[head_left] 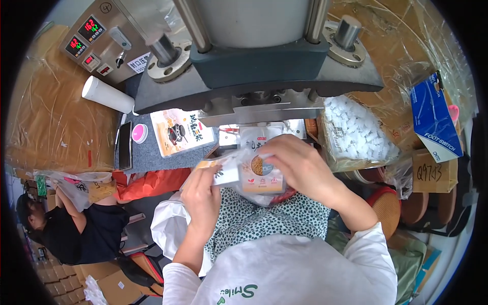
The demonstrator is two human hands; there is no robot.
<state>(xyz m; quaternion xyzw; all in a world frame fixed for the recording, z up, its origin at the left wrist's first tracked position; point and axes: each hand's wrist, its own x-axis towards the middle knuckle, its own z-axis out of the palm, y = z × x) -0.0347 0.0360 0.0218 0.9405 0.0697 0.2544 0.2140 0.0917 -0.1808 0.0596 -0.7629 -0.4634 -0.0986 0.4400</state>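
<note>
Above my lap, my left hand (202, 195) is closed on a crumpled plastic packaging pouch with white and orange print. Beside it is a flat printed pouch (274, 184) with a round window that shows yellowish grains or beans. My right hand (302, 165) bends over the upper part of this windowed pouch, its thumb and fingers pinched together at the plastic. Its fingertips are partly hidden. Just beyond both hands is the lower metal bar (262, 113) of a large press, overhanging the pouches.
A flat printed bag (182, 133), a phone (125, 146), a round pink-topped tub (139, 133) and a white cylinder (108, 95) lie on the left. On the right are a bag of small white packets (358, 133) and a blue-and-white box (434, 119). Another person (76, 223) sits far left.
</note>
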